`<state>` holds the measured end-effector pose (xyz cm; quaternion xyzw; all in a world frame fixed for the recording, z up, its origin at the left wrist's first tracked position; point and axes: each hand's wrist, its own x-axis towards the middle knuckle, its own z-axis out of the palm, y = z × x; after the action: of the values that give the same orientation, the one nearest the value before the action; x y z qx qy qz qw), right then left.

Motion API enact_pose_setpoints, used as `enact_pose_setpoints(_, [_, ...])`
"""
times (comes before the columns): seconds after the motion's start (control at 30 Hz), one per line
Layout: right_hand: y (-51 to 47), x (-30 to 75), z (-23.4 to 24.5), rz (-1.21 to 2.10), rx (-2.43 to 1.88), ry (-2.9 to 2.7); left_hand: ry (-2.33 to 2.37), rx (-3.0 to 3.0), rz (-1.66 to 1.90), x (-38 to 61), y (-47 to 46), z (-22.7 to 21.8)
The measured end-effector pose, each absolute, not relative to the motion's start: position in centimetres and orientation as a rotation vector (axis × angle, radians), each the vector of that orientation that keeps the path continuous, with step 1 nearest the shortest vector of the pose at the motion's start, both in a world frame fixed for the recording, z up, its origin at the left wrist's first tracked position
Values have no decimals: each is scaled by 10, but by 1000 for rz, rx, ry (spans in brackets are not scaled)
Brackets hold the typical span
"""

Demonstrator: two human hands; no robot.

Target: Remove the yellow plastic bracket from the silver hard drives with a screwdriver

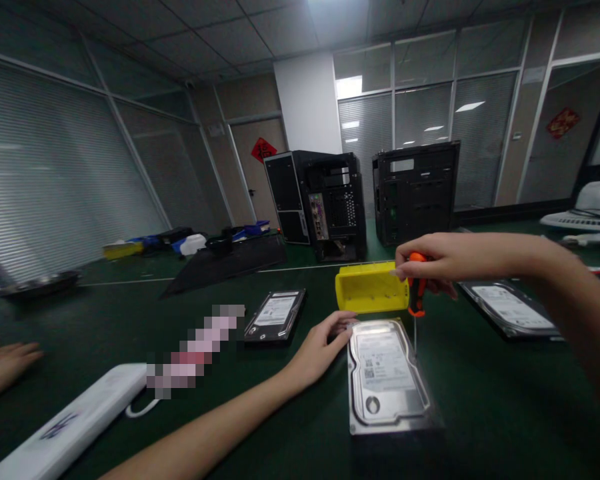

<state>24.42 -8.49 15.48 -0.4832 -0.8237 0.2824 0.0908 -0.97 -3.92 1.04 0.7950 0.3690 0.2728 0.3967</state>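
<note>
In front of me a silver hard drive (385, 373) with a white label lies on the green table. My left hand (325, 343) is closed on its far left corner, the fingertips partly hidden behind the edge. My right hand (425, 263) is shut around the handle of an orange and black screwdriver (417, 293), held upright. Its thin shaft points down at the drive's far right edge; whether the tip sits on a screw I cannot tell. Just behind the drive stands a yellow parts bin (370, 293) with a few small bits in it.
More hard drives lie to the left (275, 317) and right (510, 307). Two black computer cases (335, 200) (415, 193) stand behind. A white, elongated device (75, 427) lies at near left, by another person's hand (10, 363). A black mat (225, 263) lies farther back.
</note>
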Motion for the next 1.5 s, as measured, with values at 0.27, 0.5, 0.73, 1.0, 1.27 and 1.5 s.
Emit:
enact_pose_setpoints(0.27, [-84,244,154,844,-1463,-2436,920,2011,716,-8,-39,9])
enact_pose_setpoints(0.5, [-85,244,153,866,-1466,-2427,923,2000,705,-10,-40,9])
enact_pose_setpoints(0.73, [-87,241,154,802,-1464,-2429,927,2007,692,-11,-40,9])
enact_pose_setpoints(1.0, [-83,247,153,755,-1389,-2497,923,1999,694,-12,-37,5])
enact_pose_setpoints(1.27, [-85,246,152,780,-1424,-2481,920,1999,700,-12,-38,6])
enact_pose_setpoints(1.5, [-83,247,150,937,-1334,-2383,936,2014,703,-13,-38,5])
